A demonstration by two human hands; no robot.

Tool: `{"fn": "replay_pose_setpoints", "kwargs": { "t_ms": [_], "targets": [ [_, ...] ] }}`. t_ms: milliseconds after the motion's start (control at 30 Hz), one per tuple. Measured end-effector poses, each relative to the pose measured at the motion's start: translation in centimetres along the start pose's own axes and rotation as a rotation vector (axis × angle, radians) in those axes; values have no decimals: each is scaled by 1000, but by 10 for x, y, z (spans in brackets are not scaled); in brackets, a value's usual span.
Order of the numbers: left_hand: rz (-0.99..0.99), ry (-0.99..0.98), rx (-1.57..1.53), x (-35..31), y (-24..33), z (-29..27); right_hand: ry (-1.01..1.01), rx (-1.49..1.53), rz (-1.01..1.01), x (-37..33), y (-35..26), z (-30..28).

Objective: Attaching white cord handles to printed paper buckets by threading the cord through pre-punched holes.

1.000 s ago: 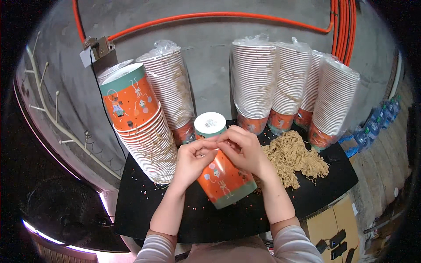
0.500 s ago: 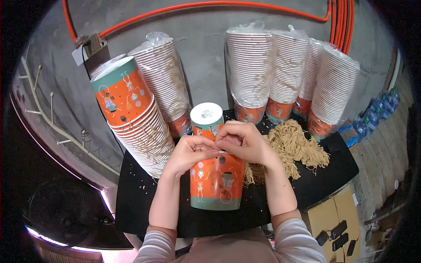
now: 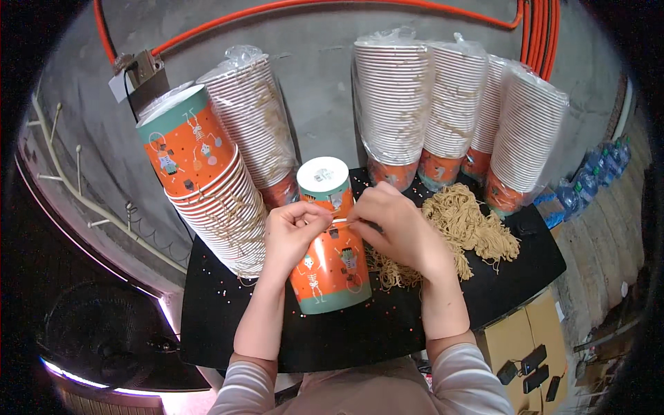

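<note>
An orange paper bucket point(image 3: 321, 266) with skeleton figures and a green band lies or leans with its banded end toward me. Just beyond it, another patterned bucket shows its round white base point(image 3: 323, 174) facing up. A narrow white strip point(image 3: 339, 222) shows where the two meet. My left hand point(image 3: 292, 232) is closed in a pinch at the left end of this strip. At its right end, my right hand point(image 3: 394, 225) has its fingers curled down. Whatever the fingertips hold is too small to make out. Tan twine point(image 3: 474, 225) lies heaped beyond my right hand.
A leaning stack of nested buckets point(image 3: 218, 228) stands at left, a plastic-wrapped stack point(image 3: 249, 117) behind it. More wrapped stacks point(image 3: 394, 104) line the wall at right. Small bits dot the black table point(image 3: 332, 346). Water bottles point(image 3: 598, 173) and a cardboard box point(image 3: 515, 346) are beyond its right edge.
My hands have drawn slightly apart and risen a little. The near bucket has shifted away from me and slightly left, tilting a bit.
</note>
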State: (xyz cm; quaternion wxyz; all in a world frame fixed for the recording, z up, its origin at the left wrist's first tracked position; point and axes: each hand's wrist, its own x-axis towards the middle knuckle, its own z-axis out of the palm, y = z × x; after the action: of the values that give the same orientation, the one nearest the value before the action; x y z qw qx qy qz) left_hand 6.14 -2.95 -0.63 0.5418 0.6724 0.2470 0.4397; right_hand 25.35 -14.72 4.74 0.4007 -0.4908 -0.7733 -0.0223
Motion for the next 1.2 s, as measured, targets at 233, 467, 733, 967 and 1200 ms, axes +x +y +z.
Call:
{"fn": "replay_pose_setpoints", "kwargs": {
  "t_ms": [233,467,733,967,1200],
  "targets": [
    [22,-74,186,-5,18,5,86,141,-107,7,20,12],
    [-66,-166,102,-9,23,0,90,359,23,12,29,13],
    [-181,-326,-26,-12,33,-2,-12,593,188,13,31,24],
    [-195,-397,-160,-7,21,-14,-99,897,252,11,36,22],
    [-226,-175,-276,-1,13,-18,33,321,17,10,36,6]
  ]
}}
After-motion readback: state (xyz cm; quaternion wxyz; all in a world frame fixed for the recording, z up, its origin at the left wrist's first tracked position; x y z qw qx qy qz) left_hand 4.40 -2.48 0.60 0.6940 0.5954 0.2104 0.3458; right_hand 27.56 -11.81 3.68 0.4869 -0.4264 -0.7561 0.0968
